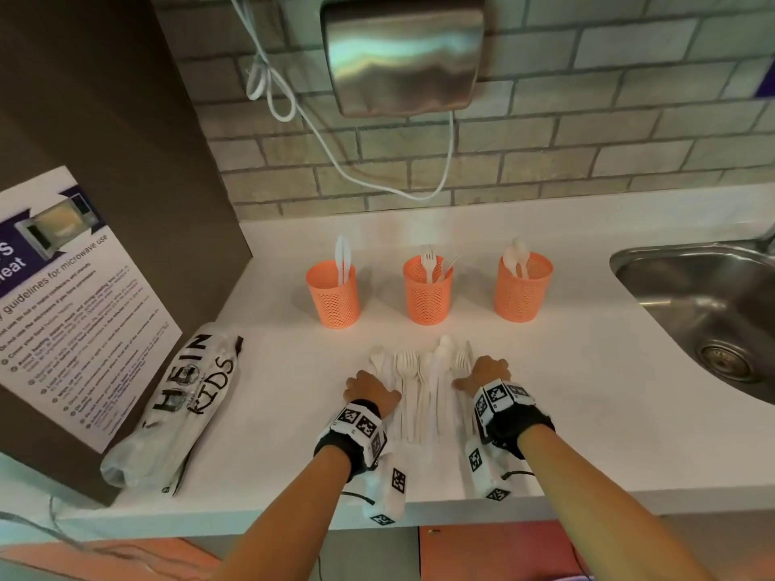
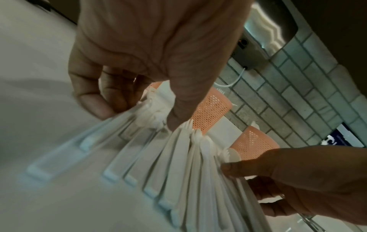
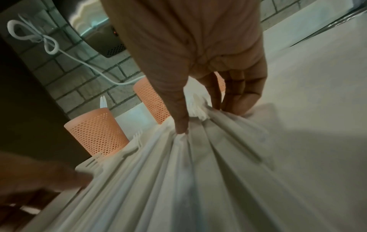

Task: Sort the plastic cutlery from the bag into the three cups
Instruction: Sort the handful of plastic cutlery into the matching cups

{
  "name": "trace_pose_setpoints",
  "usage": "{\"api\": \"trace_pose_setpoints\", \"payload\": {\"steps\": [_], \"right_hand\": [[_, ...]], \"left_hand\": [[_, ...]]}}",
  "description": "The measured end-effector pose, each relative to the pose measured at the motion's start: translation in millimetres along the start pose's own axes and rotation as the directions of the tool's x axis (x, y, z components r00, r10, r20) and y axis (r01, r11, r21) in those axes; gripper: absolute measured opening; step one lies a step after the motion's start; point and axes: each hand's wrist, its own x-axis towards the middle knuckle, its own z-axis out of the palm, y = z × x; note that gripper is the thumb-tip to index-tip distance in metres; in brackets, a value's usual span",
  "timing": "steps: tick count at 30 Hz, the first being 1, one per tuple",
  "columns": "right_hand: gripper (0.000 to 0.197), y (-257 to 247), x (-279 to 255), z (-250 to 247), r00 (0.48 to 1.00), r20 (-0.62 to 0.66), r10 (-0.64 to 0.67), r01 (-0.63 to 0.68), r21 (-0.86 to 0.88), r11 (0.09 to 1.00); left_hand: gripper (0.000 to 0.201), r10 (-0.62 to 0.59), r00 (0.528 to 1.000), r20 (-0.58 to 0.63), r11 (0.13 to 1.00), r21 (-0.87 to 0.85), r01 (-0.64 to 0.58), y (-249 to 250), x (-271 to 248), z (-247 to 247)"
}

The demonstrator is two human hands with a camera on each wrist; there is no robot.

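White plastic cutlery (image 1: 423,387) spread on tabletop (image 1: 587,413), left hand (image 1: 369,390) and right hand (image 1: 482,373) at either edge, fingertips curled onto pieces (grip unclear). Bag (image 1: 176,408) lies left. Beyond, three orange cups (image 1: 427,293), partly filled.

Pale grey brick-tile wall (image 1: 587,132) behind, shiny steel hand dryer (image 1: 402,56) up on it, white cable (image 1: 356,178) drooping below; white bench (image 1: 566,371), round steel sink (image 1: 692,312) right, dark brown side panel (image 1: 105,119) carrying a microwave notice (image 1: 71,304) left
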Motion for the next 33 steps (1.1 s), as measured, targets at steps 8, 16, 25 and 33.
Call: {"api": "trace_pose_setpoints", "payload": {"steps": [8, 16, 25, 33], "right_hand": [[0.093, -12.2, -2.2, 9.6, 0.998, 0.048, 0.026, -0.027, 0.018, 0.999], [0.074, -20.5, 7.0, 14.7, 0.999, 0.023, -0.026, 0.026, -0.023, 0.999], [0.06, -26.9, 17.1, 15.3, 0.995, -0.028, -0.091, 0.084, -0.199, 0.976], [0.077, -14.1, 37.2, 7.8, 0.97, 0.002, -0.243, 0.233, -0.299, 0.925]], "left_hand": [[0.107, 0.054, 0.997, 0.054, 0.997, 0.056, -0.057, 16.9, -3.6, 16.4], [0.063, 0.077, 0.974, 0.212, 0.995, -0.079, -0.061, 47.8, -8.2, 27.6], [0.007, 0.113, 0.938, 0.327, 0.908, -0.417, 0.037, 51.1, -6.1, 32.2], [0.013, 0.075, 0.954, 0.289, 0.798, -0.591, 0.116, 54.9, -4.9, 41.1]]}}
